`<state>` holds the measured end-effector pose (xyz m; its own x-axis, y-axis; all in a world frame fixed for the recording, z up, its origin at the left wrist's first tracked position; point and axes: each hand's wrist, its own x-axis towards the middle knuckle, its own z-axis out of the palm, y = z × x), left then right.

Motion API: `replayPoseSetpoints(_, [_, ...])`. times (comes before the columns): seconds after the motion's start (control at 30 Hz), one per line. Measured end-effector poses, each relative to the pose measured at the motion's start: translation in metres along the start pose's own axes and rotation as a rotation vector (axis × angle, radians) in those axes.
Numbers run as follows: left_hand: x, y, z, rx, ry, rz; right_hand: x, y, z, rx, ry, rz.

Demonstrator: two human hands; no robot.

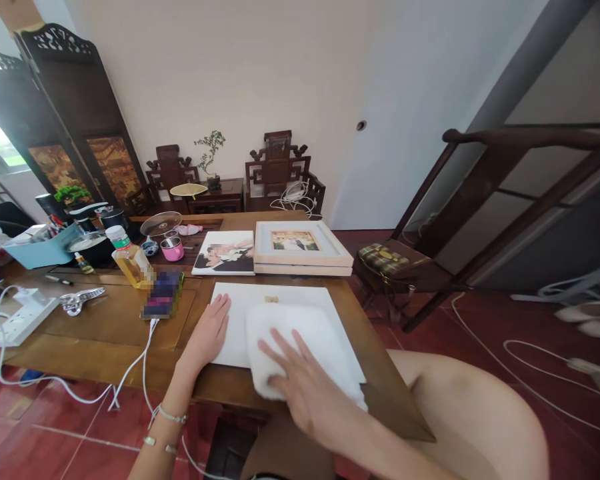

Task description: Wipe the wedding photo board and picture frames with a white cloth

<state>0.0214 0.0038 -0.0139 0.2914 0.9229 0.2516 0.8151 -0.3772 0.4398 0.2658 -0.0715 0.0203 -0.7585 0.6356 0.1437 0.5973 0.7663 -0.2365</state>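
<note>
A flat white board (240, 293) lies on the wooden table in front of me, with a small tan piece (271, 299) near its far edge. My left hand (213, 330) rests flat on the board's left side, fingers stretched out. On the board's right part lies a fluffy white cloth (300, 327), which hangs slightly past the near edge. My right hand (303, 387) presses on this cloth from above, its fingers spread and not wrapped round it. The cloth hides much of the board beneath.
Behind the board are a photo panel (223, 252) and stacked white picture frames (304, 247). To the left stand a bottle (129, 259), a phone (163, 295) on a cable, a pink cup (172, 249) and a power strip (23, 320). A wooden chair (430, 260) stands right.
</note>
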Motion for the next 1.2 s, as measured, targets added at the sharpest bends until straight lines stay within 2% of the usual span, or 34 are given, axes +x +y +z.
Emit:
replayPoseSetpoints(0.1, [0.0,0.0,0.0,0.009,-0.003,-0.011,-0.018,-0.014,-0.005,0.062,-0.063,-0.068])
replayPoseSetpoints(0.2, [0.001,0.0,0.0,0.013,-0.013,-0.017,-0.012,-0.004,-0.012,0.083,-0.088,-0.063])
replayPoseSetpoints(0.4, [0.0,0.001,-0.001,0.0,-0.001,-0.01,0.051,0.046,-0.016,-0.023,-0.02,0.09])
replayPoseSetpoints(0.53, [0.0,0.001,-0.002,-0.003,-0.012,-0.013,0.086,0.058,-0.015,-0.076,-0.002,0.16])
replayPoseSetpoints(0.6, [0.0,0.002,-0.002,0.0,-0.018,-0.019,0.088,0.051,-0.012,-0.08,-0.007,0.169])
replayPoseSetpoints(0.67, [0.0,0.002,-0.003,0.002,-0.024,-0.024,0.079,0.035,-0.008,-0.081,-0.048,0.165])
replayPoseSetpoints(0.83, [0.001,0.003,-0.002,-0.002,-0.027,-0.029,0.031,-0.017,-0.009,-0.007,-0.202,0.043])
replayPoseSetpoints(0.93, [0.001,0.002,-0.002,0.0,-0.025,-0.024,0.016,-0.025,-0.015,0.065,-0.225,-0.006])
replayPoseSetpoints(1.03, [0.001,0.002,-0.002,0.0,-0.03,-0.021,0.026,-0.006,-0.018,0.08,-0.155,0.037])
replayPoseSetpoints(1.2, [0.001,0.001,-0.002,0.002,-0.026,-0.017,0.082,0.038,-0.013,-0.044,-0.027,0.146])
